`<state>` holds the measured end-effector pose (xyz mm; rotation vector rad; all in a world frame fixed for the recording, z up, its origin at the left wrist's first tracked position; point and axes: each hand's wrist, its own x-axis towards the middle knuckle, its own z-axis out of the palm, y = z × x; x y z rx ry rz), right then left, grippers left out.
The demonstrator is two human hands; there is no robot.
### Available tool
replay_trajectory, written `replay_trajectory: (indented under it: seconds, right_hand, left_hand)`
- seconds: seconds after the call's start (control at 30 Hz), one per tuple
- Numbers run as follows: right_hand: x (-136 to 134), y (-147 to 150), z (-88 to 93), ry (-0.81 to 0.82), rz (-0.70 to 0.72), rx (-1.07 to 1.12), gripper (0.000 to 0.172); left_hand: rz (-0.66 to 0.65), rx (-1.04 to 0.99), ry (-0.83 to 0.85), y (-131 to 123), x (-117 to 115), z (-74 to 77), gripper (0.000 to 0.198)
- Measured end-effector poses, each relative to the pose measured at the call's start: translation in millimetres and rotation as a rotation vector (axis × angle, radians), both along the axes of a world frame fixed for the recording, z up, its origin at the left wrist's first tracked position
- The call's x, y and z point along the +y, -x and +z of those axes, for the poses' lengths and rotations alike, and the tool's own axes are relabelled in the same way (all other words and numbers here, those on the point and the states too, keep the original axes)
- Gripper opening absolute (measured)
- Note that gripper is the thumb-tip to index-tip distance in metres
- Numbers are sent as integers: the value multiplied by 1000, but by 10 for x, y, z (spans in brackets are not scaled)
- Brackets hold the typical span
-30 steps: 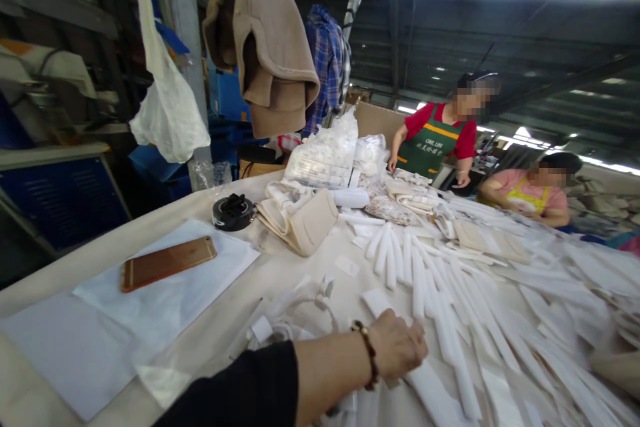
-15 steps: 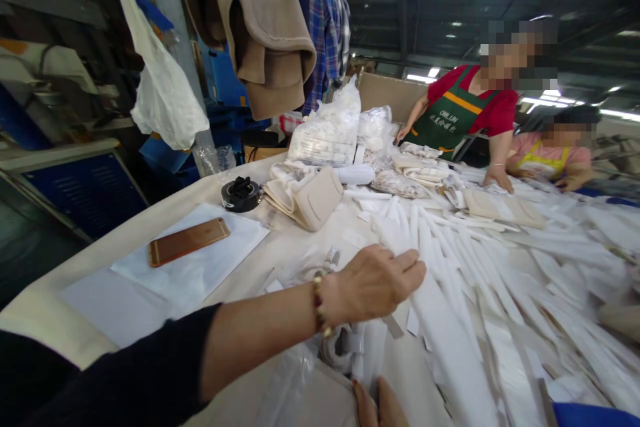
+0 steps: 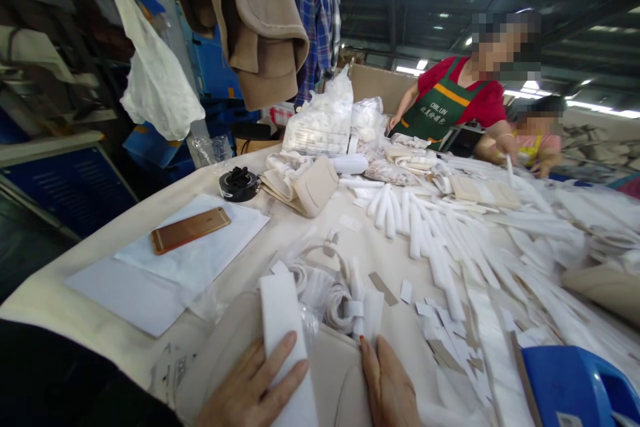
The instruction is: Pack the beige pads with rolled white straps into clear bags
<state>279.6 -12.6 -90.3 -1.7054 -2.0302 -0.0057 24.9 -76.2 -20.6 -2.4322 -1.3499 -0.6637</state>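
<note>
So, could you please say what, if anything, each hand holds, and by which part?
The left hand holds the white strip by its near part. The right hand touches the right edge of the beige piece; grip unclear.

From my end I can read "OMLUN" on that green bib apron (image 3: 440,105); Chinese characters (image 3: 433,116) underneath are too blurry.

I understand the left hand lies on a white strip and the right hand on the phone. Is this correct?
Not the phone: the head view shows the right hand at the beige piece's edge, the phone lying apart on a pale sheet. The left hand is on the strip.
</note>
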Motion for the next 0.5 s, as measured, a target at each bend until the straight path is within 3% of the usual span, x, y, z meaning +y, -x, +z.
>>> replay_trajectory:
  seconds: [0.13,0.23,0.3,0.37,0.4,0.5]
  right_hand:
    - [47,-179,38,-274,251,-277,40]
    - [95,-238,245,-442,411,-452,40]
    - [114,-140,522,-433,305,-442,35]
    - [141,94,878,-415,126,-284,41]
    - [166,258,1063,-428,170,-172,46]
    - [315,862,1519,-407,429,129,34]
  left_hand:
    - [-25,46,28,-48,13,-3,48]
    - [-20,69,37,-72,-8,-65,50]
    - [13,63,25,-95,-22,-128,50]
    - [42,64,0,-125,-28,-197,51]
    - [48,67,-12,-140,-25,-235,51]
    - [57,60,-27,-172,16,-365,41]
